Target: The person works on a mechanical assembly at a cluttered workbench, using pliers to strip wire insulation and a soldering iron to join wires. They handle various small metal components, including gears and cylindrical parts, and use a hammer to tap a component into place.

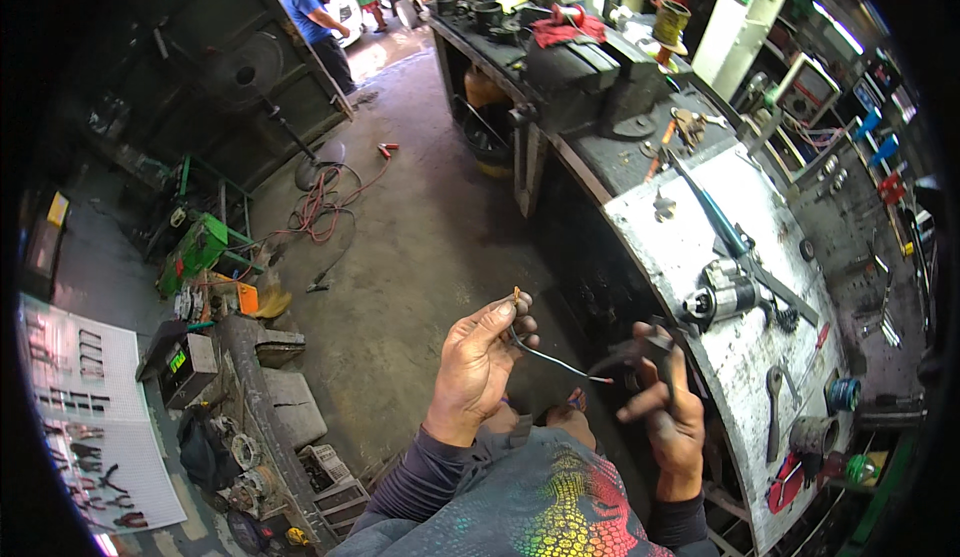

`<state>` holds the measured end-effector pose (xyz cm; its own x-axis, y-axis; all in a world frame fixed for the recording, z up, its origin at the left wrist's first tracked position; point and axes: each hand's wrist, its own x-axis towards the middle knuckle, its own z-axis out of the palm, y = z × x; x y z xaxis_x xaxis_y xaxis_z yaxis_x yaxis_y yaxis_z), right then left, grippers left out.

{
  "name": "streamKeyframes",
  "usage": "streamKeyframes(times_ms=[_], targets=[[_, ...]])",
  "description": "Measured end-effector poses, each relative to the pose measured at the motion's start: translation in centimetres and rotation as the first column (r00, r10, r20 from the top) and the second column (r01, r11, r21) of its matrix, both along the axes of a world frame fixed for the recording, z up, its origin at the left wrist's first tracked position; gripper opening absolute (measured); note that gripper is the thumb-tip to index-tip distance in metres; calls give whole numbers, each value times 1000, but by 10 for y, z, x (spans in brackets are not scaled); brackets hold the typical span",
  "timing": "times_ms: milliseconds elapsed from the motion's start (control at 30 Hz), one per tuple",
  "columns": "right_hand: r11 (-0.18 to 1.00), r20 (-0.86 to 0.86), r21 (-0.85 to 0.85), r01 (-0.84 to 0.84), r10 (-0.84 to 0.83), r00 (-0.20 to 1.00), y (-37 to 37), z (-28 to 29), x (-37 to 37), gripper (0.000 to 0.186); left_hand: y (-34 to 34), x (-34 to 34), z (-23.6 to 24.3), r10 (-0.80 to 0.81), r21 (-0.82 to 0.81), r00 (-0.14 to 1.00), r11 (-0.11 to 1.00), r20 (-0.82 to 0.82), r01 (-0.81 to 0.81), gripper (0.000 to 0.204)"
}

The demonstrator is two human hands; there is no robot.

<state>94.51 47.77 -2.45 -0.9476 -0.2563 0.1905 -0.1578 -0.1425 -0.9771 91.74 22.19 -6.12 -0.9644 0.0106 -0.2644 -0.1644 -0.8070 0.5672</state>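
Note:
In front of my body, my left hand (477, 357) pinches a thin grey wire (545, 356) between thumb and fingers. The wire's orange-copper end (517, 295) sticks up above the fingertips. Its other end runs out to the right and shows a reddish bare tip. My right hand (668, 422) is raised beside the bench edge, its fingers around a dark plier-like tool (632, 354). The tool is smeared by motion, so its exact kind is unclear; its front points left, near the wire's free tip.
A metal-topped bench (640, 219) on the right bears a starter motor (722, 297), wrenches and a large vise (590, 77). Red and black jumper cables (318, 202) lie on the floor near a standing fan (250, 77). A battery (188, 369) stands left. Two people are at the doorway.

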Motion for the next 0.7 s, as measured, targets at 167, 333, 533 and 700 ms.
streamKeyframes(times_ms=[167,333,533,700], targets=[[944,-22,-329,-7,-1,1000,-21,16,-13,54,-38,-2,13,31,-456,994,887,-106,-76,26],[928,260,-361,95,2,966,-72,11,-28,34,-68,1,28,-13,-497,996,867,-93,-35,23],[978,75,25,209,-210,975,-100,2,-49,42,-108,-3,42,12,-568,992,819,-126,-82,22],[909,474,-411,74,143,869,-128,-26,-69,49,-115,-36,44,2,-572,983,813,-182,-108,19]])
